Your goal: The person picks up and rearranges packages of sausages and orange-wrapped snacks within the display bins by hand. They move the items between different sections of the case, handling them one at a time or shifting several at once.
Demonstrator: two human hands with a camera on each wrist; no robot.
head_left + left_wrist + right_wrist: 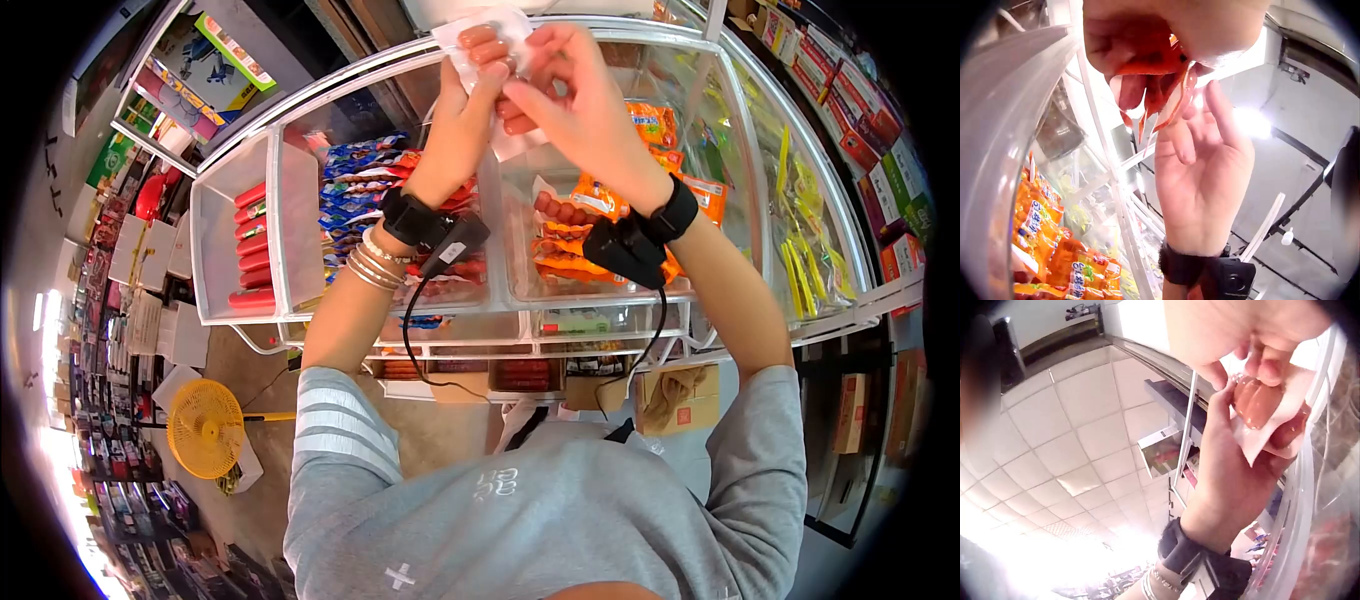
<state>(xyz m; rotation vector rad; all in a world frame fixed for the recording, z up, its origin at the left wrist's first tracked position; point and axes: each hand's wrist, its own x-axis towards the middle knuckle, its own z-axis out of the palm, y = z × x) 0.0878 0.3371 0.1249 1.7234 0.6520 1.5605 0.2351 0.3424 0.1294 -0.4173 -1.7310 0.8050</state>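
Note:
Small clear packs of reddish-brown sausages (483, 46) (1257, 403) are gripped by the left hand (458, 140) (1172, 31) (1229, 481), its thumb lying over them, above the display case. From the other side, the right hand (590, 115) (1241, 334) pinches at the packs with curled fingertips; in the left wrist view this hand (1204, 181) shows its palm. A second pack (1289, 431) lies behind the first. Fingers hide part of the packs. The left wrist view shows red-orange pack edges (1172, 103) between the hands.
Below the hands stands a white-framed display case (500, 300) with red sausages (256, 245), blue packs (350, 190) and orange packs (565, 250) inside. Yellow packs (800, 265) are at its right. A yellow fan (206, 428) stands lower left; boxed goods (850, 105) line the right.

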